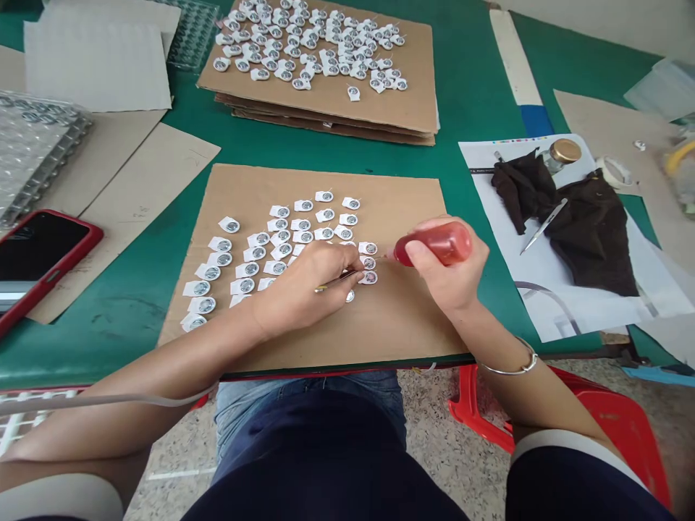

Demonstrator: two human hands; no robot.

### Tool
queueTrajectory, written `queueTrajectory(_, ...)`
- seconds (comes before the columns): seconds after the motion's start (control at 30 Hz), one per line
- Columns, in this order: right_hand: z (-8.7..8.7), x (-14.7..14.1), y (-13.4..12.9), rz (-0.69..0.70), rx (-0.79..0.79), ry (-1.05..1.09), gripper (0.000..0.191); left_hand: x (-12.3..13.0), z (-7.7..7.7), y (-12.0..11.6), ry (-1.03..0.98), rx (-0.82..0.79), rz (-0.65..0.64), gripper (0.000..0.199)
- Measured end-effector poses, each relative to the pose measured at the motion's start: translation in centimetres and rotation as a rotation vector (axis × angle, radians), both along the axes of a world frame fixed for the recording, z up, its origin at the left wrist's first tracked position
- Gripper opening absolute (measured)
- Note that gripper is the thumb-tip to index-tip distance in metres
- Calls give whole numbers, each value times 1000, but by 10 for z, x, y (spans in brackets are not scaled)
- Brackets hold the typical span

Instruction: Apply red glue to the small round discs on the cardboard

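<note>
My right hand (pixel 459 271) is wrapped round a red squeeze bottle (pixel 434 244), tilted so its thin needle tip points left. That tip is close to a small white piece with a round printed face (pixel 368 263), in a short column at the right of the rows. My left hand (pixel 312 286) is closed round a slim metal tool (pixel 337 281); its kind is unclear. The left fingertips are beside the same white piece. Several more such pieces (pixel 247 270) lie in slanting rows on a brown cardboard sheet (pixel 402 318), some hidden under my left hand.
Behind, a cardboard stack (pixel 326 108) carries many similar white pieces. A red-cased phone (pixel 48 250) and bubble wrap (pixel 32 152) lie at left. At right are a dark cloth (pixel 591 239), tweezers (pixel 544 225) and a gold-lidded jar (pixel 565 150) on white paper.
</note>
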State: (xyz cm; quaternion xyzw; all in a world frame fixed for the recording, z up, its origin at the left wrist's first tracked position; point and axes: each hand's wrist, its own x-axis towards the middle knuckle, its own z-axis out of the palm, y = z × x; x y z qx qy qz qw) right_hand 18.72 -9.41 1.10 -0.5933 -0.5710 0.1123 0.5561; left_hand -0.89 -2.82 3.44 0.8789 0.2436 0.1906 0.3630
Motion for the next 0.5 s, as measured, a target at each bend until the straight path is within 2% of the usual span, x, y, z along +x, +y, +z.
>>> queueTrajectory(0.17, -4, 7, -3, -48, -12, 40, 30, -2, -5, -2, 0, 33, -16, 13)
queueTrajectory(0.5, -2, 3, -1, -5, -52, -12, 23, -3, -4, -3, 8, 47, -29, 11)
